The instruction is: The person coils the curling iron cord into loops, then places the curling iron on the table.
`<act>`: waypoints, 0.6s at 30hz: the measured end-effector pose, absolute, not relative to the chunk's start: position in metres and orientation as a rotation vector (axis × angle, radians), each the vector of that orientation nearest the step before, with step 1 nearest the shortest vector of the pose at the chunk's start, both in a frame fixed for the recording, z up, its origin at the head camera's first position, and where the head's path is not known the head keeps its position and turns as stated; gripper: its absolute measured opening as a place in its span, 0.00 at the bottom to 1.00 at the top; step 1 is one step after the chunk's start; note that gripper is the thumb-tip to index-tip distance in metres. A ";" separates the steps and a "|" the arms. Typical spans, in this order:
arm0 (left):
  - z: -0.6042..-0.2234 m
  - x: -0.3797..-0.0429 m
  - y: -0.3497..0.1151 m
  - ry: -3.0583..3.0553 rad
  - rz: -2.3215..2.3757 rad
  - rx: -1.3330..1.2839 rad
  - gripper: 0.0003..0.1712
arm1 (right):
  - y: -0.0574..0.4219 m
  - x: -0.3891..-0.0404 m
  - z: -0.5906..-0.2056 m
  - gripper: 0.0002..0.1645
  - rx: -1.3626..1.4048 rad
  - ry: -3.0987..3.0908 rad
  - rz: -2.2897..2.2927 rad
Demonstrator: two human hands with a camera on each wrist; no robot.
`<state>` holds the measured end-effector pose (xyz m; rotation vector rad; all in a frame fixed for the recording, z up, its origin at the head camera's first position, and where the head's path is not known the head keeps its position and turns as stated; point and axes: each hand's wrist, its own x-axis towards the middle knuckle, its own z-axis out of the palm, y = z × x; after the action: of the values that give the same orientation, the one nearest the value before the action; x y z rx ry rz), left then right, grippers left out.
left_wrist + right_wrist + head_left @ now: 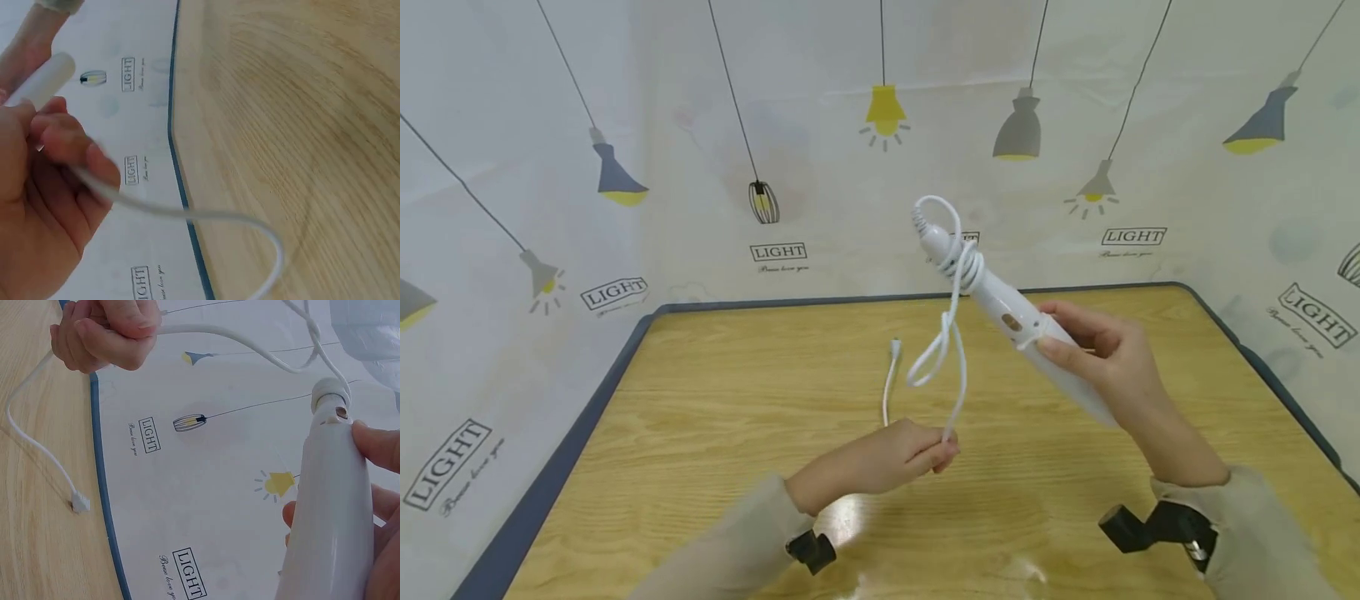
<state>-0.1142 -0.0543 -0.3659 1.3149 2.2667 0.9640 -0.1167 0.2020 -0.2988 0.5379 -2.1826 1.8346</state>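
Note:
A white hair iron (1000, 304) slants up to the left above the table, its cord end highest. My right hand (1112, 358) grips its body between thumb and fingers; the right wrist view shows the smooth white casing (331, 506) close up. Part of the white cord (972, 268) is wound round the upper end, and a loose twisted loop hangs from there. Lower and to the left, my left hand (902, 454) holds the cord in curled fingers. Beyond that hand the free length (231, 216) curves away, ending in a white plug (895, 350).
The wooden table (737, 375) has a dark blue edge (820, 303). Behind and at both sides stands a pale backdrop (835, 183) printed with lamps. Black camera mounts (1161, 529) sit on both wrists.

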 end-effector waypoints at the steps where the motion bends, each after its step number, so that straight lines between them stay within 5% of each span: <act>1: -0.365 -0.112 -0.053 2.320 0.847 1.347 0.15 | 0.202 -0.117 -0.299 0.20 0.515 -2.181 1.828; 8: -0.373 -0.102 -0.040 2.461 0.276 1.544 0.18 | 0.203 -0.120 -0.302 0.17 0.379 -2.052 1.898; 18: -0.411 -0.130 -0.078 2.555 0.146 1.066 0.20 | 0.213 -0.117 -0.302 0.18 0.401 -1.845 2.137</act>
<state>-0.1299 -0.0779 -0.4108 1.0661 2.5551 0.1457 -0.1172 0.2132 -0.3017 0.4008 -1.8445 2.1375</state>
